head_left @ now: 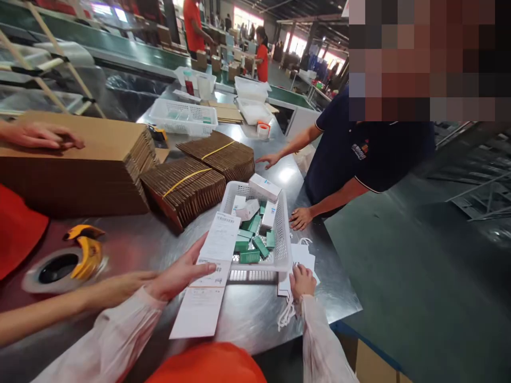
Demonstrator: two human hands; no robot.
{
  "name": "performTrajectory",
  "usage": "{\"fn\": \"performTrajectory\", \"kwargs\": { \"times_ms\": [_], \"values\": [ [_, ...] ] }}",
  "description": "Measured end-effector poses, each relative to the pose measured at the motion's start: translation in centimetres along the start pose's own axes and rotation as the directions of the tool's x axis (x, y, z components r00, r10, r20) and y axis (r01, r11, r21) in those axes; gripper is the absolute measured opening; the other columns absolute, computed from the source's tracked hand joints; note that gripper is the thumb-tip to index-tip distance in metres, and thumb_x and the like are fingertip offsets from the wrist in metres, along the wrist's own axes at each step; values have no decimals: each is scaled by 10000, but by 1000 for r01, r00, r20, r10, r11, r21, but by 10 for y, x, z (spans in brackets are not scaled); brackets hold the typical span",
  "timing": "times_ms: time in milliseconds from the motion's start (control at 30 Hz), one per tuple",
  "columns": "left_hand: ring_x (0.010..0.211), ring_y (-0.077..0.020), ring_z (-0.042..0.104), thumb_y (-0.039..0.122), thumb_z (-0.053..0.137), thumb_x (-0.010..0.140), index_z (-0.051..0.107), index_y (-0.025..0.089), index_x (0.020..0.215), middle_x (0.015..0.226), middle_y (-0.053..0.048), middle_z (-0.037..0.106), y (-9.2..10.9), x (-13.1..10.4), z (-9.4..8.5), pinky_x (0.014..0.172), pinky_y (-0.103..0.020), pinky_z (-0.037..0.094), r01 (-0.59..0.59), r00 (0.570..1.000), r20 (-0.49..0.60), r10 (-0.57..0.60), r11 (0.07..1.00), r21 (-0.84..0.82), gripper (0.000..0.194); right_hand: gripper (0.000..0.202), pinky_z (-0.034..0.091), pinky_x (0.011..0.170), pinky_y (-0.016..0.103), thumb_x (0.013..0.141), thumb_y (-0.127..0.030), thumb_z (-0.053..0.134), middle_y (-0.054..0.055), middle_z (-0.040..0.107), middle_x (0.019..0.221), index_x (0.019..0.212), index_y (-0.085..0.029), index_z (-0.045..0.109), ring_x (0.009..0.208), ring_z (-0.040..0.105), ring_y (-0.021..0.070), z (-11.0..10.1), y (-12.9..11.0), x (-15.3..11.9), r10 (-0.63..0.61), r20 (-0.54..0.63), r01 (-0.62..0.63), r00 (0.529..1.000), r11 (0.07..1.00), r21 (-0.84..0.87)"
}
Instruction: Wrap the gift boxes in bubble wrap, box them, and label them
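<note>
My left hand [181, 274] holds a long strip of printed shipping labels [205, 298], its thumb pressed on the front. The strip leans over the near left edge of a white plastic basket [285, 250]. Inside the basket lie several small green boxes [249, 257] and white boxes [269, 215]; one white carton [265, 187] rests by its far rim. To the basket's right, my right hand [302, 282] has its fingers curled on white paper bags [309, 260] with white cord handles [286, 314]. How firmly it grips them is partly hidden.
Bundled cardboard dividers [187, 191] and a stack of flat cartons [72, 175] stand left, a tape dispenser [85, 252] nearer. Another person's hands [301, 218] rest on the metal table [335, 298]; other people's arms reach in from the left. Farther back is another basket [183, 122].
</note>
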State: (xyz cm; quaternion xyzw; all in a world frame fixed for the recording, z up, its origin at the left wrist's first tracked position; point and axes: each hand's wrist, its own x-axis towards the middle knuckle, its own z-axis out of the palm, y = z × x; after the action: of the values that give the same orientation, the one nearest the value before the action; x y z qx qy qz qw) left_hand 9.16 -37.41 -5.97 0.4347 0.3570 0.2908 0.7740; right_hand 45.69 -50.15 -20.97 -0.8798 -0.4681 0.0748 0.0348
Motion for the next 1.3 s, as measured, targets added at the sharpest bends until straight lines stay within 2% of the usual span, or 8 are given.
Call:
{"fn": "performTrajectory", "kwargs": {
  "times_ms": [267,433,567,667,800,1000,1100,1300],
  "values": [
    [1276,-373,554,331,889,626,234,305,1550,1444,-100,562,3,-6,7,973,-390,530,43,999,-4,-44,996,-78,1134,349,258,1097,561,913,-305,472,94,596,1354,1183,-233,681,1267,477,300,9,3,-5,87,-74,-78,993,989,124],
    [1275,-392,548,325,893,622,225,286,1561,1459,-127,539,-4,-6,6,973,-431,519,8,1000,-1,-8,994,-107,1153,538,415,986,471,896,-587,431,191,670,1103,1040,-130,675,1092,575,318,-17,-27,-25,206,-382,77,901,790,608],
    [1298,-365,528,318,885,642,236,287,1564,1455,-115,542,-10,-2,8,1021,-418,479,-70,998,1,70,992,-101,1128,562,490,829,368,858,-708,496,103,694,956,990,-190,666,888,624,235,-34,-93,-67,-41,-31,45,999,391,919],
    [1260,-344,555,326,880,652,183,272,1575,1424,-118,567,-13,0,11,984,-390,492,-96,995,9,97,990,-106,1158,590,499,805,345,804,-706,608,92,691,1046,1119,-209,631,906,627,214,-40,-142,-99,-364,178,-110,914,200,974],
    [1119,-305,635,314,876,659,162,273,1569,1355,-112,614,-17,-1,12,901,-359,519,-118,992,-53,112,987,-113,1158,587,503,800,342,753,-656,709,69,693,1008,1128,-222,582,842,642,192,-44,-177,-119,-572,207,-239,793,20,971],
    [796,-240,683,334,896,618,599,166,1212,988,-88,733,-31,-3,-2,690,-309,539,-37,995,-100,18,982,-185,685,427,459,697,287,806,-566,673,51,686,911,1007,-190,660,759,583,162,-66,-161,-114,-617,193,-76,763,211,975],
    [730,-207,674,346,852,684,649,153,1042,869,-63,726,-31,5,-16,664,-296,538,16,990,-125,-59,948,-317,454,352,444,689,276,827,-479,654,54,689,909,991,-169,686,754,569,155,-78,-140,-110,-662,229,-8,714,319,948],
    [902,-185,688,192,702,836,392,203,1459,1067,-46,708,15,61,-18,759,-278,530,-30,983,-180,-35,937,-347,696,392,504,758,327,846,-520,626,82,706,947,1038,-182,679,835,626,206,-80,-114,-100,-558,206,-22,804,318,948]
  ]
}}
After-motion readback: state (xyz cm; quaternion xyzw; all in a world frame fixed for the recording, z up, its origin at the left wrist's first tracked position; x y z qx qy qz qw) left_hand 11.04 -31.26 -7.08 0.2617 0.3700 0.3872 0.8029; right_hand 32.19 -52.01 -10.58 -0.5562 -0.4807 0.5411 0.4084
